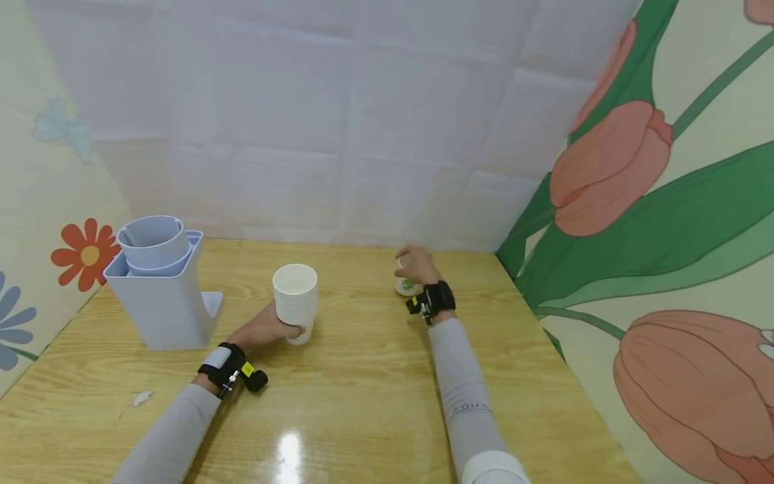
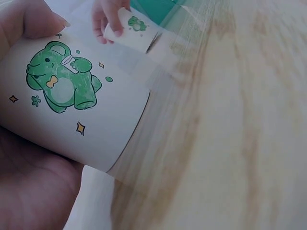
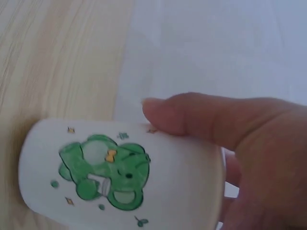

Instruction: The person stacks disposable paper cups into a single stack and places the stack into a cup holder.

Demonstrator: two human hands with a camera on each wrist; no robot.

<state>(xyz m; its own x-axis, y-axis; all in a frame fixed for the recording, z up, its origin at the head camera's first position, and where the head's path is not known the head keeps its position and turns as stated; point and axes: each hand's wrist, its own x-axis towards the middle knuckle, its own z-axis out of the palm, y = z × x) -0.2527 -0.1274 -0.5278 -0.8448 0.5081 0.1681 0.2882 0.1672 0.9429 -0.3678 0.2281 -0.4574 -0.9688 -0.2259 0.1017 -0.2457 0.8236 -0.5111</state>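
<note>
A stack of white paper cups [image 1: 295, 296] is gripped low down by my left hand [image 1: 266, 327], with its rims facing up. Close up in the left wrist view, the lowest paper cup [image 2: 62, 96] bears a green cartoon bear. Further back and to the right, my right hand [image 1: 418, 267] holds a single paper cup [image 1: 406, 285] near its rim. That cup [image 3: 120, 177] carries the same bear print, and the thumb lies along its side in the right wrist view. Its base appears to be at the tabletop.
On the left of the wooden table [image 1: 363, 403] stands a pale blue-grey box-shaped holder [image 1: 166, 309] with a round cylinder [image 1: 154, 243] in its top. A white sheet [image 1: 314, 134] hangs behind the table. Flower-painted walls [image 1: 665, 269] flank both sides.
</note>
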